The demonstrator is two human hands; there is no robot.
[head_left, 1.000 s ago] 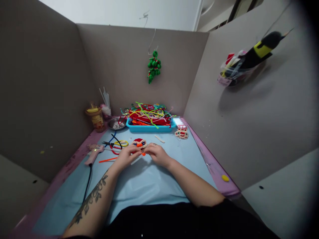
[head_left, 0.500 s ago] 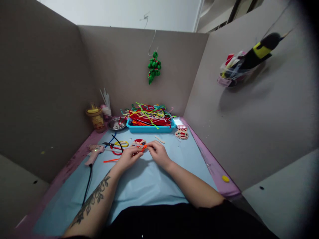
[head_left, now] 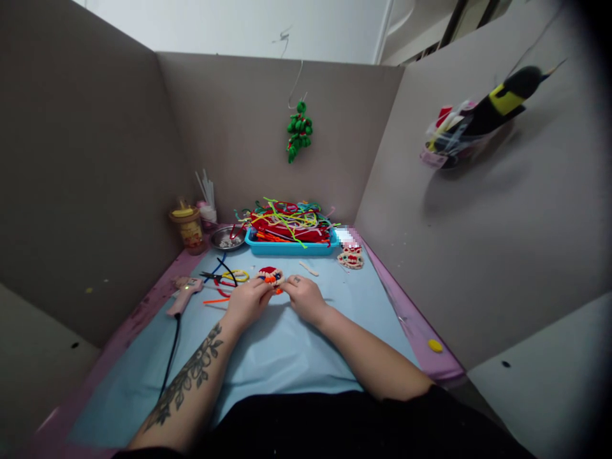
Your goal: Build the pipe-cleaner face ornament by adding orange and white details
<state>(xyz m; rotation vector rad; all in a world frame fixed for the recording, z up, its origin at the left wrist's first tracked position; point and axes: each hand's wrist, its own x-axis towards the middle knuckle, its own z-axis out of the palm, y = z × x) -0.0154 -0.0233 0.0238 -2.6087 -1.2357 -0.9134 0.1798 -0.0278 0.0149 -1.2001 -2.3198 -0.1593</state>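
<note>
A small pipe-cleaner piece in red and cream (head_left: 270, 271), with orange bits on its front, sits between my two hands. My left hand (head_left: 248, 303) is closed at its lower left edge, thumb and fingers pinched together. On the opposite side, my right hand (head_left: 306, 298) grips its right edge with bent fingers. The fingertips partly cover the piece, and an orange bit (head_left: 278, 291) shows low between them. Left of my left hand lie an orange pipe cleaner (head_left: 216, 301) and scissors (head_left: 232, 276) with yellow handles.
A pink glue gun (head_left: 185, 296) with a black cord lies at left. Behind stand a blue tray (head_left: 291, 250) heaped with pipe cleaners, a metal bowl (head_left: 228, 239) and a cup (head_left: 187, 229). A similar cream-and-red piece (head_left: 350, 258) lies right. A green ornament (head_left: 299, 132) hangs on the back panel.
My hands held an orange pipe cleaner in front of the red and cream piece. Now they are on the piece itself, with orange against its front. The view has shifted slightly.
</note>
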